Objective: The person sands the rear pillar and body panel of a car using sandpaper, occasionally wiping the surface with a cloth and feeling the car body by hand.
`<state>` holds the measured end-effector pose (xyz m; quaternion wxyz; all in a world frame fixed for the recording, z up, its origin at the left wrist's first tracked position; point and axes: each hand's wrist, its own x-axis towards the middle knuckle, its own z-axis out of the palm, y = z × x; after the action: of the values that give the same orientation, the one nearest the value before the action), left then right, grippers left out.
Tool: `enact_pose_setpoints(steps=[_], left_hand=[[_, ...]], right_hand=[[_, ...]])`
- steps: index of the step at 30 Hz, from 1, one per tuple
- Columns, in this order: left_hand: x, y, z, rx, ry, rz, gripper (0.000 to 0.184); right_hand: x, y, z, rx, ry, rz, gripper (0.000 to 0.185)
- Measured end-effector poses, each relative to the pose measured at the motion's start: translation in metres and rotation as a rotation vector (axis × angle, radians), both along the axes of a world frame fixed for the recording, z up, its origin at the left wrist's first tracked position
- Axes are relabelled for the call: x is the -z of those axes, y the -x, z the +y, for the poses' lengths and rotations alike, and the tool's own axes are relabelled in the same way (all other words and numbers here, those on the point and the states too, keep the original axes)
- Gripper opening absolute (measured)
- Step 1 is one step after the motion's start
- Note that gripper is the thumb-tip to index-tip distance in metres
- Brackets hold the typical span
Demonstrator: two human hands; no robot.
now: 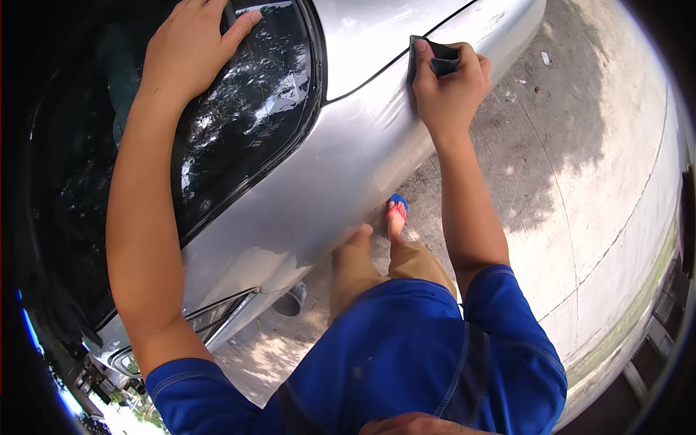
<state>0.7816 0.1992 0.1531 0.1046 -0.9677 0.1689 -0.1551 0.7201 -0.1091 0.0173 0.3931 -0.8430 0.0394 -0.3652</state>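
Note:
A silver car [290, 196] spreads in front of me, with its dark, reflecting window glass [246, 123] on the left. My left hand [185, 51] rests on that glass near the top edge, its thumb stretched out. The fingertips are cut off by the frame, and a dark shape shows between thumb and forefinger; I cannot tell whether it is held. My right hand [453, 87] pinches a folded, dark grey sheet of sandpaper [419, 54] between thumb and fingers. The sheet lies against the silver body panel beside a dark panel seam [377, 75].
Concrete ground [551, 159] in patchy shade lies to the right of the car, with small bits of litter. A grey bucket [290, 301] stands by the car's side. My foot in a blue flip-flop [396, 210] is close to the body.

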Motion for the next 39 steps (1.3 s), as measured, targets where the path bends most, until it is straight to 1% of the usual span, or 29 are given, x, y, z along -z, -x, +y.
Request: enact_pose_setpoints(steps=[1,5,6,7,8,9,10,11,12,13,14,16,17,19,20,21,23,24,25,27,29,30,31,33,34,37,38,39], left_hand=[[0.001,-0.001,0.0,0.004,0.009,-0.005,0.061],[0.006,-0.005,0.008,0.005,-0.015,0.027,0.069],[-0.004,0.013,-0.008,0.008,0.003,0.11,0.079],[-0.026,0.037,-0.039,0.008,0.028,0.181,0.089],[-0.025,0.041,-0.046,0.062,-0.007,0.186,0.091],[-0.025,0.045,-0.052,0.117,-0.042,0.189,0.093],[0.0,0.036,-0.034,0.213,-0.144,0.116,0.087],[0.003,0.033,-0.038,0.309,-0.251,0.05,0.081],[0.003,0.037,-0.038,0.313,-0.224,0.156,0.102],[0.003,0.047,-0.038,0.294,-0.249,0.191,0.108],[-0.01,0.059,-0.057,0.27,-0.269,0.222,0.115],[-0.021,0.065,-0.065,0.24,-0.295,0.289,0.124],[-0.026,0.068,-0.07,0.226,-0.308,0.322,0.129],[-0.027,0.069,-0.075,0.192,-0.29,0.343,0.13],[-0.027,0.07,-0.078,0.172,-0.263,0.36,0.131],[-0.027,0.07,-0.081,0.152,-0.236,0.376,0.132],[-0.025,0.071,-0.081,0.154,-0.227,0.354,0.132],[-0.026,0.069,-0.081,0.153,-0.214,0.351,0.132],[-0.028,0.067,-0.08,0.151,-0.201,0.347,0.132],[-0.027,0.066,-0.083,0.143,-0.205,0.346,0.133],[-0.023,0.072,-0.082,0.142,-0.214,0.372,0.133],[-0.023,0.073,-0.082,0.144,-0.215,0.375,0.133],[-0.024,0.07,-0.08,0.156,-0.233,0.365,0.133],[-0.026,0.064,-0.076,0.18,-0.269,0.344,0.134],[-0.027,0.065,-0.081,0.155,-0.241,0.361,0.134],[-0.018,0.062,-0.072,0.214,-0.215,0.332,0.129],[-0.001,0.049,-0.047,0.289,-0.218,0.276,0.125],[0.009,0.04,-0.034,0.362,-0.22,0.207,0.121]], right_hand=[[0.004,0.017,0.025,0.009,0.028,-0.03,0.032],[0.006,0.044,0.031,-0.081,0.142,-0.052,0.035],[0.009,0.039,0.029,-0.033,0.098,-0.046,0.034],[0.007,0.016,0.019,0.013,0.063,-0.052,0.034],[0.005,0.007,0.011,0.066,0.03,-0.06,0.034],[0.007,0.032,0.036,0.01,-0.038,-0.045,0.032],[0.004,0.031,0.034,-0.005,-0.004,-0.067,0.03],[0.003,0.031,0.033,-0.019,0.024,-0.082,0.029],[0.005,0.035,0.033,-0.036,0.051,-0.081,0.027],[0.008,0.044,0.034,-0.055,0.079,-0.066,0.026],[0.011,0.037,0.031,-0.013,0.061,-0.094,0.026],[0.015,0.008,0.025,0.066,0.025,-0.157,0.026],[0.014,0.042,0.049,0.009,0.01,-0.094,0.027],[0.017,0.078,0.066,-0.146,-0.04,-0.026,0.026],[0.013,0.061,0.047,-0.121,0.025,-0.081,0.027],[0.013,0.035,0.028,-0.029,0.065,-0.076,0.027],[0.005,0.017,0.025,0.013,0.068,-0.091,0.028],[0.018,0.035,0.042,-0.011,-0.019,-0.084,0.026],[0.012,0.066,0.059,-0.1,-0.031,-0.028,0.025],[0.004,0.077,0.056,-0.214,0.034,-0.017,0.023],[0.004,0.027,0.029,-0.072,0.086,-0.066,0.022],[0.004,0.009,0.033,-0.081,0.029,-0.181,0.022],[0.003,0.023,0.044,-0.032,0.035,-0.085,0.023],[0.004,0.077,0.064,-0.147,-0.038,0.013,0.023],[0.011,0.087,0.06,-0.173,0.031,0.046,0.026],[0.006,0.028,0.022,-0.026,0.06,-0.048,0.029],[0.002,0.019,0.021,-0.016,0.12,-0.108,0.028],[0.008,0.031,0.039,0.015,0.043,-0.049,0.026]])
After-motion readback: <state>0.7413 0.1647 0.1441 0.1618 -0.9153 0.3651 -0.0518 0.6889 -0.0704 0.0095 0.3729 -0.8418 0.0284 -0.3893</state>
